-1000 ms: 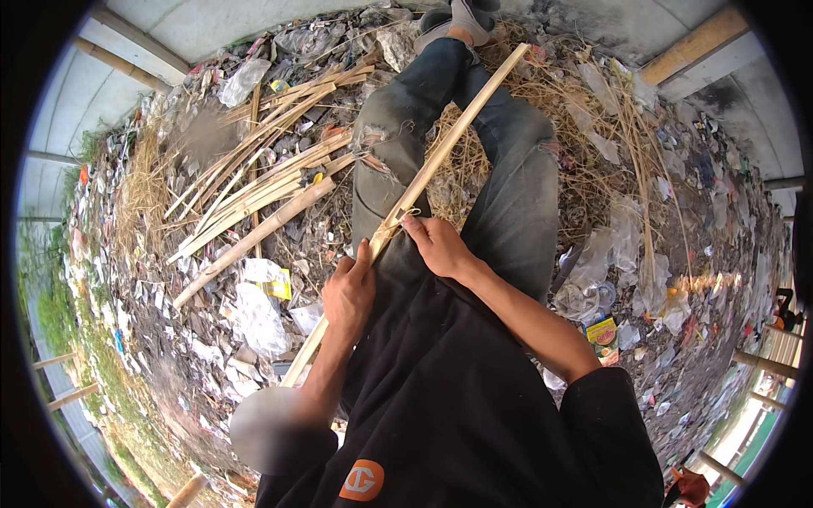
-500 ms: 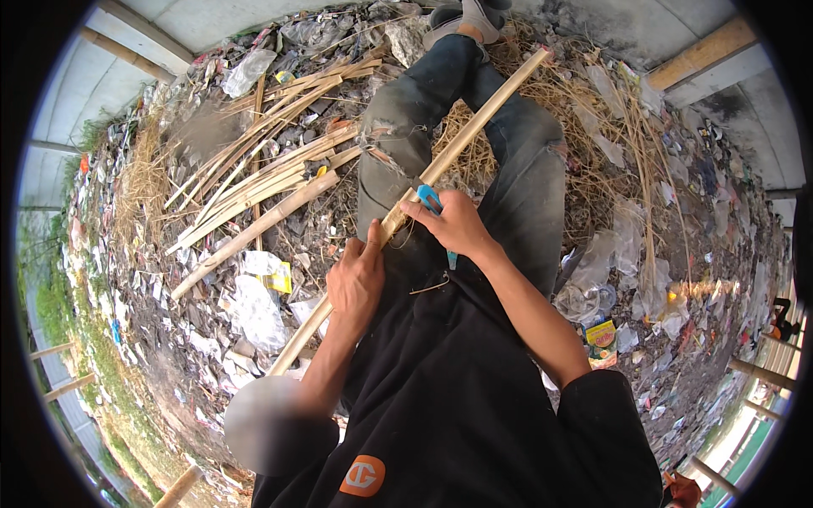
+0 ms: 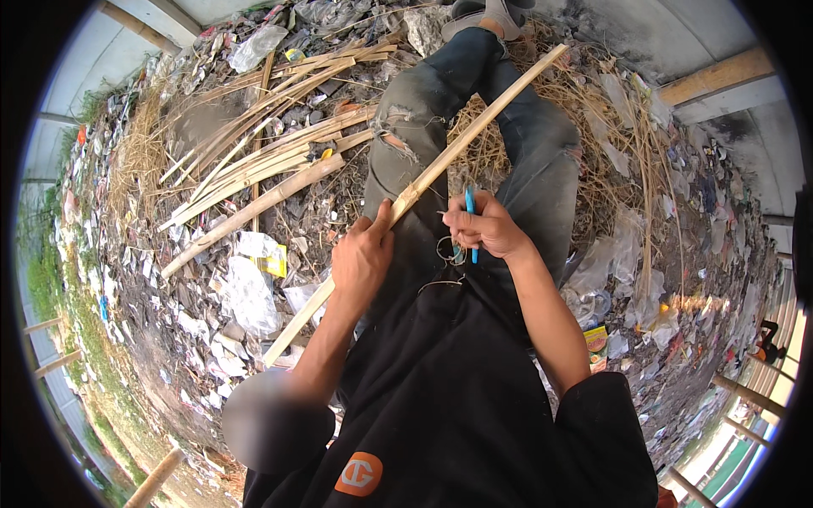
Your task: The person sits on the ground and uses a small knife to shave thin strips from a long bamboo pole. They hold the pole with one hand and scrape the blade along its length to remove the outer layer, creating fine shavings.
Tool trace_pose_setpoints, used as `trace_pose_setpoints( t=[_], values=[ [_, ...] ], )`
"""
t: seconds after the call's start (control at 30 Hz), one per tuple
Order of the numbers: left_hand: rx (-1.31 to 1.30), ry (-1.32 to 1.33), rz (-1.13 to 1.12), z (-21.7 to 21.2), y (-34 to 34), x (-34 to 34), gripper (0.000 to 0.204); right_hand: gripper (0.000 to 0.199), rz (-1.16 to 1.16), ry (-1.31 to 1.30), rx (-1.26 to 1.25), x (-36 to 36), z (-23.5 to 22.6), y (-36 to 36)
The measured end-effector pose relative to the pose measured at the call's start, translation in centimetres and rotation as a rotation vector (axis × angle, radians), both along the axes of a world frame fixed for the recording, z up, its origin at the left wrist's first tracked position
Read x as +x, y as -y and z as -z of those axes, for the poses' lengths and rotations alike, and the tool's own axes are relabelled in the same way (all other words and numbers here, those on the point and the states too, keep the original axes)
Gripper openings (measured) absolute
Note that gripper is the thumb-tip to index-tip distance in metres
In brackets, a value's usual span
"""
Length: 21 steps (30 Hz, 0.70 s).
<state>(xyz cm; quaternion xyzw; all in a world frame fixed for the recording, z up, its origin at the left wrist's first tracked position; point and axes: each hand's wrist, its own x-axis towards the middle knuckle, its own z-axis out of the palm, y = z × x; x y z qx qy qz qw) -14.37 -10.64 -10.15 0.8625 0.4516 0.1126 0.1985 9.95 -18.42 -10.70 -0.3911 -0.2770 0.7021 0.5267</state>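
Observation:
A long pale bamboo strip [image 3: 474, 127] slants across my lap, from beyond my knees at upper right down past my left forearm. My left hand [image 3: 362, 254] is closed around its middle, close to a rough, whittled patch. My right hand [image 3: 489, 224] has its fingers wrapped round a slim blue utility knife [image 3: 472, 203], held upright just right of the strip and apart from it. The knife's blade is hard to make out. Beneath the right fingers hangs a thin curled shaving [image 3: 446, 249]. Another thin sliver [image 3: 440, 284] rests on my black shirt.
Left of my legs lies a pile of split bamboo strips [image 3: 262, 169], with a thicker bamboo pole [image 3: 254, 216] beside it. Dry straw [image 3: 601, 127] and plastic scraps [image 3: 250, 296] litter the ground. Pale walls [image 3: 677, 38] with bamboo beams [image 3: 720, 76] stand at the far side.
My right hand has come off the strip, moving right and slightly toward me with the knife. A curled shaving now hangs below it. My left hand still grips the strip.

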Motion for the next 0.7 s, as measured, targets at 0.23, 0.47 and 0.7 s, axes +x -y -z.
trace_pose_setpoints(
  t=[0.23, 0.47, 0.7],
  values=[
    [-0.007, -0.022, -0.048, 0.1, 0.5, -0.1, 0.049, 0.059, 0.234, 1.049, -0.002, -0.4, -3.0, 0.6],
    [0.009, 0.004, -0.055, 0.2, 0.8, 0.0, 0.05, 0.026, -0.081, 1.093, 0.076, -2.7, -2.9, 2.3],
    [0.066, -0.02, -0.015, 0.7, 0.5, -0.2, 0.048, 0.043, 0.561, 1.226, -0.082, 0.2, -1.6, -0.4]
  ],
)
